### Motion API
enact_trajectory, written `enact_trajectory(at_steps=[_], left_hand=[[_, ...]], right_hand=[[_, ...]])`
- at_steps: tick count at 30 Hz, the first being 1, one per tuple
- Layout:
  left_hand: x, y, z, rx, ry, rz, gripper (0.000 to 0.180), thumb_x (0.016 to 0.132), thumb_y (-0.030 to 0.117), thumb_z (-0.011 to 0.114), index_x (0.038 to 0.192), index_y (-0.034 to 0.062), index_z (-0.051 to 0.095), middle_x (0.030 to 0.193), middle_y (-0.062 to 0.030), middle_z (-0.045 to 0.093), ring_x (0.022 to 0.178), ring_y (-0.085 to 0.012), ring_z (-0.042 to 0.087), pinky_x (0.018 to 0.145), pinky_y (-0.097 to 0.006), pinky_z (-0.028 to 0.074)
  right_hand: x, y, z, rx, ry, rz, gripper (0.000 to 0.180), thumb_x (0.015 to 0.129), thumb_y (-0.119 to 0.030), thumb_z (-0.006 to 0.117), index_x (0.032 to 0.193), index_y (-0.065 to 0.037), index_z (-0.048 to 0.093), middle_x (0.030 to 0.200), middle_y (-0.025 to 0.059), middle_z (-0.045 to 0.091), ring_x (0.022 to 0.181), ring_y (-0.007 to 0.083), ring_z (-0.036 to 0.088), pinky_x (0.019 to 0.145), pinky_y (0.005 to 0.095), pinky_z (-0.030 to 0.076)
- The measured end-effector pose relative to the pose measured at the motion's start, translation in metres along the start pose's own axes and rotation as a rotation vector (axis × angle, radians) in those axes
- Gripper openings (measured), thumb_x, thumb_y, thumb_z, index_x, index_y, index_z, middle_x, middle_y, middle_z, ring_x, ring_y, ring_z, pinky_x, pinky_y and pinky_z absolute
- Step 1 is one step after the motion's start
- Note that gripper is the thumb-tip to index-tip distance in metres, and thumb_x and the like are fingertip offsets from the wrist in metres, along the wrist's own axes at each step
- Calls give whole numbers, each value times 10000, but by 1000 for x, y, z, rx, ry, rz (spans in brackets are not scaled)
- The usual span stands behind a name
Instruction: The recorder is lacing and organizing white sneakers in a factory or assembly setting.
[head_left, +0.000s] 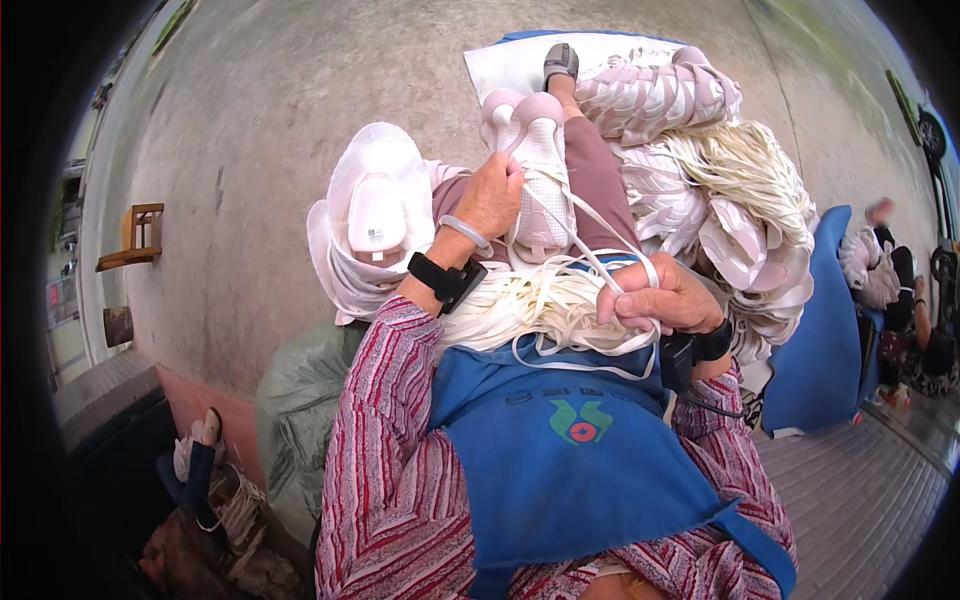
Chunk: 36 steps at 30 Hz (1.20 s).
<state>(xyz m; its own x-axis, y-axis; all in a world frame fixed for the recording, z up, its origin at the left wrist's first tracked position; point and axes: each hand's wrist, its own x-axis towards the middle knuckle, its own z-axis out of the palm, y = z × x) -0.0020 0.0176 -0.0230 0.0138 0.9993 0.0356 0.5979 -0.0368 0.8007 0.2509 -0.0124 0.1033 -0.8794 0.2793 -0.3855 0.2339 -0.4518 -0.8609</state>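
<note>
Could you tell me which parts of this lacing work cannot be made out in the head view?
- Palm of the left hand: turned down onto the white shoe.
- Lace end: closed inside the right hand.
- Shoe's eyelets: too small.
- Person at right: cut off, bent by the rim.

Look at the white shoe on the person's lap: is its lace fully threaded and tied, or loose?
Loose. The white shoe, steadied by the left hand, has its lace trailing free to the right hand, untied.
</note>
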Motion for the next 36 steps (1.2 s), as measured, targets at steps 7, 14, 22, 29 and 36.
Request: enact_trajectory(at_steps=[7, 14, 22, 29, 36], left_hand=[[-12, 11, -24, -252, -260, -565, 245, 919, 234, 492, 891, -6, 536, 708, -117, 634, 465, -188, 592, 384, -311, 473], [-18, 39, -9, -1257, -420, -954, 280, 941, 281, 553, 983, 7, 523, 796, -93, 636, 543, -156, 609, 409, -252, 470], [-31, 12, 2, -174, 94, -20, 360, 883, 152, 542, 1184, -21, 449, 843, -221, 644, 620, -387, 626, 595, -460, 489], [-34, 34, 3, 497, -190, 70, 515, 841, 76, 506, 1339, 35, 381, 757, -177, 654, 653, -363, 649, 567, -462, 509], [-38, 33, 5, 582, -158, 119, 541, 840, 59, 476, 1371, 45, 369, 726, -148, 643, 638, -347, 648, 533, -437, 504]], right_hand=[[10, -7, 3, -166, -141, -13, 258, 963, -233, 502, 973, -18, 644, 584, -35, 469, 548, 58, 451, 502, 230, 357], [80, 19, 49, -663, -49, -249, 268, 940, -253, 495, 938, -12, 612, 615, 131, 562, 596, 288, 584, 572, 389, 450], [62, 24, -7, -629, 784, -39, 298, 833, -290, 651, 838, 7, 632, 702, 168, 608, 684, 335, 616, 643, 408, 467], [116, 54, -36, -1191, 1188, -286, 116, 823, -148, 607, 873, -55, 560, 864, 110, 527, 681, 330, 601, 590, 426, 495], [125, 57, -44, -1378, 1101, -296, 108, 841, -166, 612, 836, -77, 550, 811, 100, 512, 673, 297, 586, 582, 397, 501]])
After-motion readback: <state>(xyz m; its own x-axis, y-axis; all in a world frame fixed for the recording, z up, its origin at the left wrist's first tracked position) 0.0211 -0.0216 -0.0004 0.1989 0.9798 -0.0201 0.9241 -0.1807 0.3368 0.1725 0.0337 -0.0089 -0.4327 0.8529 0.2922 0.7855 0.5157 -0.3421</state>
